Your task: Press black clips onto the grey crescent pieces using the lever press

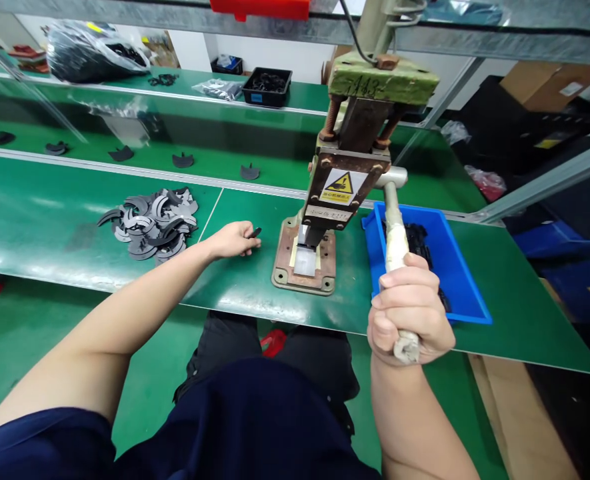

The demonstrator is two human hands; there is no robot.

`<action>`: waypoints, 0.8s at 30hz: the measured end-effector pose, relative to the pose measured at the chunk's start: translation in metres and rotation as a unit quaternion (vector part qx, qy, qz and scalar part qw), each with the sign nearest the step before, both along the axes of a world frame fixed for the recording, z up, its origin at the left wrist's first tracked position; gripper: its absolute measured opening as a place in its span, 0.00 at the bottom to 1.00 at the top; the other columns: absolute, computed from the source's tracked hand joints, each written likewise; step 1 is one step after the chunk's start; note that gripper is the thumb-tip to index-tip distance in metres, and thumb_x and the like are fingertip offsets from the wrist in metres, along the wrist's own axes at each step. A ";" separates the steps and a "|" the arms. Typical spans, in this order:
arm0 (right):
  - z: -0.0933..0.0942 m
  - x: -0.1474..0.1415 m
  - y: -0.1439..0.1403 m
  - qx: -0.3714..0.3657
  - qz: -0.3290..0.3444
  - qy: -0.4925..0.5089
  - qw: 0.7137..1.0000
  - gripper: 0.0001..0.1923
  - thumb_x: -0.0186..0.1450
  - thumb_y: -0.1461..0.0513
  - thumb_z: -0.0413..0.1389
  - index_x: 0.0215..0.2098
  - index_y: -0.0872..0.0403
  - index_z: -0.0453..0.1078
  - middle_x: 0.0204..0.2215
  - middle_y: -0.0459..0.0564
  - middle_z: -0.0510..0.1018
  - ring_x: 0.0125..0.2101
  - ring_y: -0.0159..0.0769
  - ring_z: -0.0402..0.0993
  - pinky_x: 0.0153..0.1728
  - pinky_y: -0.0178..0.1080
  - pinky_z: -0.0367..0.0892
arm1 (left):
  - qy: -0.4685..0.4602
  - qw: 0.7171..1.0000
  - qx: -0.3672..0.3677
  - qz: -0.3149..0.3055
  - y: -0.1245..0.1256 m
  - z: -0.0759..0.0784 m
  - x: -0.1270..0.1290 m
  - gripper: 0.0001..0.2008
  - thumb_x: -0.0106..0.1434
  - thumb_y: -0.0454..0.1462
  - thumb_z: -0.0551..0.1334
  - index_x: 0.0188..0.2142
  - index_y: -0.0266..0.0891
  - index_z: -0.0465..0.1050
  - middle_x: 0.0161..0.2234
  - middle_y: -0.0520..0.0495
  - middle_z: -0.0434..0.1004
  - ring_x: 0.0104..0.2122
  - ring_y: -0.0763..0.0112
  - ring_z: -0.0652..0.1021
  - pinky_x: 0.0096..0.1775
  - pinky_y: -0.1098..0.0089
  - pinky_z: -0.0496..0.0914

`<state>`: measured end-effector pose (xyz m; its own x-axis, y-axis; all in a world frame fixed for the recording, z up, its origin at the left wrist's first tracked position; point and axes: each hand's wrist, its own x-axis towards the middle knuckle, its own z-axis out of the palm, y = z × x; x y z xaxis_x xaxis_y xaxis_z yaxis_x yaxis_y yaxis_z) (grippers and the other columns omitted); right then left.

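Pinched in the fingers of my left hand [235, 240] is a small black part [255, 233], held just above the green table left of the press base. My right hand [409, 310] is wrapped round the taped lever handle [395, 240] of a hand press [347, 180]. On the press's brown base plate [329, 265] sits a pale block [305, 261], with the dark ram right over it; I cannot tell whether they touch. A pile of grey curved parts [155, 223] lies left of my left hand.
A blue bin [467, 287] with black parts stands right of the press, partly behind my right hand. Several curved pieces [182, 160] lie spaced along the strip behind the table. Farther back are a black tray [269, 87] and a plastic bag [92, 52]. A metal shelf beam [165, 19] crosses overhead.
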<state>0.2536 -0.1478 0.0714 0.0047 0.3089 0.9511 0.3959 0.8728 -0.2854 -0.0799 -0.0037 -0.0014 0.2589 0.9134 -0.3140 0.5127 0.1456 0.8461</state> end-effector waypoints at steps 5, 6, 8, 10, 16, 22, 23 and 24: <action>0.000 0.001 -0.001 -0.003 0.002 0.002 1.000 0.13 0.68 0.60 0.62 0.26 0.51 0.68 0.25 0.41 0.77 0.38 0.36 0.78 0.60 0.60 0.71 | -0.102 0.994 0.002 0.028 -0.007 0.007 0.030 0.24 0.49 0.43 0.82 0.28 0.40 0.66 0.23 0.57 0.67 0.23 0.78 0.67 0.27 0.74 0.58; -0.001 0.001 -0.001 -0.004 0.001 0.002 1.000 0.13 0.68 0.60 0.62 0.26 0.51 0.68 0.25 0.41 0.77 0.38 0.36 0.78 0.60 0.60 0.72 | -0.127 0.991 -0.014 0.035 -0.007 0.008 0.035 0.23 0.49 0.43 0.82 0.30 0.39 0.69 0.25 0.55 0.71 0.24 0.77 0.70 0.28 0.74 0.61; -0.001 0.000 0.000 -0.005 -0.004 0.002 1.000 0.13 0.68 0.59 0.62 0.26 0.50 0.68 0.25 0.40 0.76 0.38 0.35 0.79 0.60 0.60 0.72 | -0.178 0.982 -0.043 0.053 -0.007 0.008 0.045 0.21 0.52 0.44 0.81 0.32 0.37 0.74 0.28 0.51 0.77 0.25 0.76 0.74 0.30 0.73 0.66; -0.002 0.000 0.001 -0.002 -0.012 0.005 1.000 0.14 0.68 0.57 0.62 0.26 0.49 0.67 0.25 0.39 0.76 0.37 0.35 0.79 0.60 0.59 0.73 | -0.220 0.970 -0.060 0.080 -0.005 0.007 0.055 0.22 0.50 0.40 0.83 0.35 0.37 0.73 0.28 0.50 0.79 0.25 0.75 0.76 0.31 0.73 0.70; -0.002 -0.002 -0.002 -0.017 -0.025 0.010 0.999 0.14 0.69 0.54 0.61 0.27 0.47 0.68 0.25 0.38 0.76 0.36 0.36 0.79 0.60 0.58 0.74 | -0.251 0.961 -0.104 0.051 0.001 0.003 0.081 0.21 0.53 0.37 0.83 0.35 0.34 0.74 0.28 0.48 0.81 0.23 0.78 0.77 0.30 0.74 0.75; -0.003 -0.001 0.001 -0.001 -0.031 0.005 1.000 0.12 0.68 0.55 0.60 0.27 0.47 0.68 0.25 0.37 0.76 0.35 0.36 0.79 0.58 0.58 0.75 | -0.202 0.975 -0.087 -0.009 0.012 0.004 0.095 0.21 0.56 0.40 0.82 0.31 0.37 0.70 0.23 0.52 0.76 0.20 0.79 0.76 0.27 0.75 0.74; -0.004 0.000 0.001 0.008 -0.028 0.001 1.000 0.12 0.67 0.55 0.61 0.27 0.47 0.67 0.25 0.37 0.76 0.35 0.35 0.79 0.58 0.58 0.75 | -0.188 0.979 -0.082 -0.013 0.014 0.004 0.096 0.22 0.56 0.40 0.82 0.31 0.37 0.69 0.23 0.52 0.75 0.20 0.78 0.76 0.26 0.75 0.74; -0.005 0.001 0.002 0.016 -0.026 -0.003 1.000 0.12 0.67 0.56 0.61 0.27 0.47 0.67 0.25 0.37 0.75 0.35 0.35 0.79 0.58 0.58 0.75 | -0.173 0.982 -0.078 -0.017 0.017 0.003 0.097 0.22 0.56 0.41 0.82 0.30 0.38 0.69 0.22 0.52 0.75 0.19 0.77 0.76 0.25 0.75 0.74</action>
<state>0.2549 -0.1463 0.0663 0.0143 0.2779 0.9605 0.4421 0.8599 -0.2553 0.0172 0.0131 0.0021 0.4042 0.8503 -0.3371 0.2062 0.2744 0.9392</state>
